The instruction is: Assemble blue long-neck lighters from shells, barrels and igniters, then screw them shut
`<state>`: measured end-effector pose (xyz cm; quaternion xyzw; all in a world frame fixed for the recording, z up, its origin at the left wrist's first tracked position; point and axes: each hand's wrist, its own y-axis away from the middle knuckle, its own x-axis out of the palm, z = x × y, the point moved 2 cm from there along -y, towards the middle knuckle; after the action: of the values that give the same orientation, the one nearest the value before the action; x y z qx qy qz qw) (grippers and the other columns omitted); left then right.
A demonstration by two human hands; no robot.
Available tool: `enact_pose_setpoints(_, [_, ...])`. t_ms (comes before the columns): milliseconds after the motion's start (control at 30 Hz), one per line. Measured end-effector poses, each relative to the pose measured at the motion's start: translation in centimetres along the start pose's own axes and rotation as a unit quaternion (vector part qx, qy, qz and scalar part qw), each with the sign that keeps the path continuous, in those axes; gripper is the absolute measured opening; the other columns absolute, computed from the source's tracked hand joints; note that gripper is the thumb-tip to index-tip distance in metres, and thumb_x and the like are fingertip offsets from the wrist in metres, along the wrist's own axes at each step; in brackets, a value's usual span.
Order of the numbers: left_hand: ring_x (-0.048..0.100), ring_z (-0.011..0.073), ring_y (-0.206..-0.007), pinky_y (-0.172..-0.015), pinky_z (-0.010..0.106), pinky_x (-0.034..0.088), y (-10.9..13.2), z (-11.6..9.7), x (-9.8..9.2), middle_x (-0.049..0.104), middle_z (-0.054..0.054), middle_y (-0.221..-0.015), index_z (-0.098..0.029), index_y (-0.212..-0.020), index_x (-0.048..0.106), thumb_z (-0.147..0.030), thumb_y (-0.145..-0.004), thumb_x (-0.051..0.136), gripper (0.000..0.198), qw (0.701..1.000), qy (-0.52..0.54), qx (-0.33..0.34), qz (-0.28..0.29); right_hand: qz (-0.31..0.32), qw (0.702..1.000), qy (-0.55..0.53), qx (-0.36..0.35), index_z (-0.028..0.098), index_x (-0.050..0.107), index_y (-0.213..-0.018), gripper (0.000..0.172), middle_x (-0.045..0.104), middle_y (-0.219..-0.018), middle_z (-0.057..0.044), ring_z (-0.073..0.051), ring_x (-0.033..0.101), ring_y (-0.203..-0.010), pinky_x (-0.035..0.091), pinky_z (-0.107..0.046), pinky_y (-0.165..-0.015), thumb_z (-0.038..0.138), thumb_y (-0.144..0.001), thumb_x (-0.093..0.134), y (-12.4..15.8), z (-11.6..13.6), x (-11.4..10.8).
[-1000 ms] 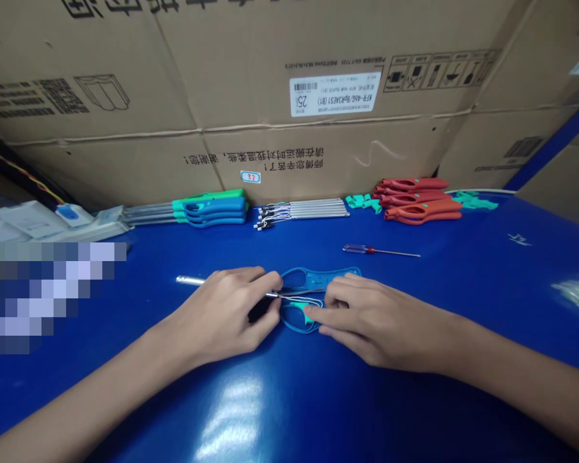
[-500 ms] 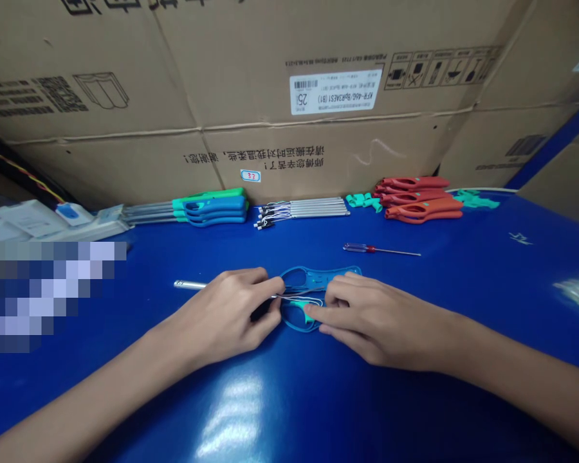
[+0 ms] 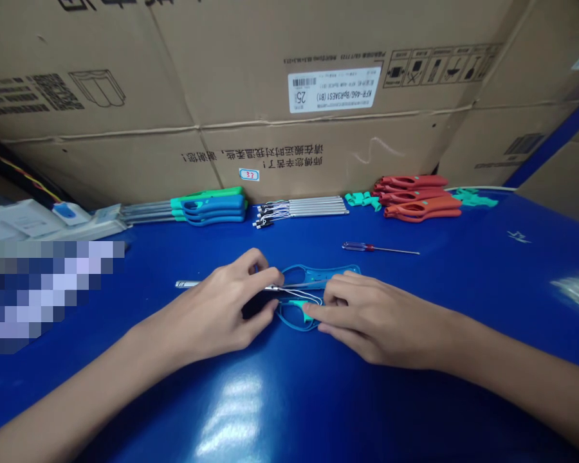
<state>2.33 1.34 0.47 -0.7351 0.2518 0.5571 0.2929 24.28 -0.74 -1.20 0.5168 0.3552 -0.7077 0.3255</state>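
My left hand [image 3: 224,299] is closed on a silver lighter tube [image 3: 186,284], which sticks out to the left behind the knuckles. Its thumb is a little apart from the fingers. From the tube's right end, white wires [image 3: 305,293] loop across to my right hand [image 3: 390,318]. That hand presses on a blue lighter handle half [image 3: 289,321], its index fingertip on a turquoise trigger [image 3: 298,303] set in the shell. A second blue handle half [image 3: 313,274] lies just behind, its right end partly covered by the right hand. The fingers hide much of the first half's interior.
A screwdriver [image 3: 381,248] lies behind my hands. Along the cardboard box [image 3: 270,122] sit finished-looking lighters [image 3: 215,209], wired tubes [image 3: 313,207], turquoise parts [image 3: 364,199] and red handles [image 3: 419,199]. A power strip [image 3: 91,225] stands at the left.
My left fingers have lifted and shifted slightly away from me, and the thumb has parted from them. More of the tube's right end shows. The right hand has stayed nearly still.
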Motion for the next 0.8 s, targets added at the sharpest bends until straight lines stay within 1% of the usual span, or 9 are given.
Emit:
enact_pose_setpoints(133, [0.058, 0.0155, -0.077, -0.068, 0.027, 0.044, 0.27, 0.61, -0.33, 0.057, 0.002, -0.094, -0.024, -0.108, 0.057, -0.023, -0.096, 0.042, 0.019, 1.0, -0.001, -0.001, 0.003, 0.002, 1.0, -0.001, 0.003, 0.018, 0.065, -0.115, 0.028, 0.054, -0.084, -0.005, -0.018, 0.048, -0.079, 0.041, -0.034, -0.08, 0.025, -0.098, 0.044, -0.04, -0.04, -0.03])
enact_pose_setpoints(300, [0.059, 0.0152, -0.074, -0.067, 0.027, 0.043, 0.26, 0.75, -0.66, 0.061, 0.0, -0.086, -0.023, -0.102, 0.062, -0.025, -0.097, 0.043, 0.02, 0.999, 0.009, 0.01, 0.032, 0.003, 1.0, -0.005, 0.003, 0.018, 0.065, -0.114, 0.027, 0.054, -0.084, -0.005, -0.018, 0.047, -0.079, 0.041, -0.034, -0.079, 0.025, -0.098, 0.044, -0.08, -0.04, -0.11])
enact_pose_setpoints(500, [0.061, 0.0156, -0.077, -0.069, 0.027, 0.043, 0.21, 0.62, -0.74, 0.064, 0.001, -0.087, -0.021, -0.101, 0.064, -0.023, -0.098, 0.042, 0.022, 0.999, 0.017, 0.014, 0.046, 0.005, 1.0, -0.007, 0.006, 0.018, 0.065, -0.113, 0.027, 0.053, -0.084, -0.005, -0.018, 0.047, -0.079, 0.04, -0.033, -0.078, 0.025, -0.098, 0.043, 0.02, -0.02, -0.05])
enact_pose_setpoints(667, [0.061, 0.0156, -0.075, -0.068, 0.027, 0.043, 0.2, 0.58, -0.67, 0.064, 0.002, -0.084, -0.02, -0.097, 0.064, -0.023, -0.098, 0.04, 0.024, 0.998, 0.017, 0.015, 0.053, 0.01, 1.0, -0.007, 0.009, 0.018, 0.065, -0.112, 0.027, 0.054, -0.085, -0.005, -0.018, 0.047, -0.079, 0.04, -0.033, -0.077, 0.025, -0.098, 0.043, -0.09, 0.01, -0.13])
enact_pose_setpoints(800, [0.06, 0.0161, -0.074, -0.066, 0.027, 0.043, 0.22, 0.56, -0.66, 0.063, 0.003, -0.084, -0.02, -0.1, 0.064, -0.022, -0.096, 0.043, 0.022, 0.999, 0.012, 0.016, 0.046, 0.01, 1.0, -0.007, 0.008, 0.018, 0.065, -0.112, 0.026, 0.054, -0.085, -0.005, -0.018, 0.047, -0.079, 0.04, -0.033, -0.077, 0.025, -0.098, 0.044, -0.08, 0.09, -0.19])
